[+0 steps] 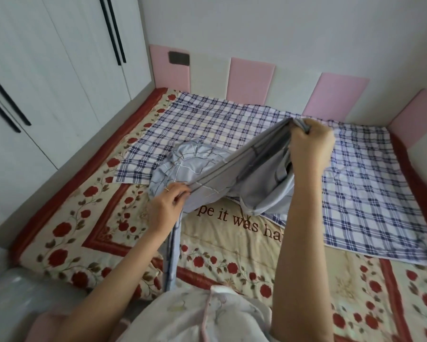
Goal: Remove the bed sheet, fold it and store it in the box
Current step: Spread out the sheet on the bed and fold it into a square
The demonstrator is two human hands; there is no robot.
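A pale blue-grey bed sheet (232, 174) with thin check lines is lifted off the bed and stretched between my hands. My right hand (311, 141) grips its gathered edge high up, over the middle of the bed. My left hand (165, 206) pinches the same edge lower and nearer to me. A bunched part of the sheet rests on the bed behind my left hand, and a strip hangs down toward my body. No box is in view.
A blue and white plaid cloth (355, 188) lies flat over the far half of the bed. Under it is a cream quilt with red roses (84, 218) and lettering. Pink and white padded panels (251, 80) line the walls. White wardrobe doors (34, 82) stand at the left.
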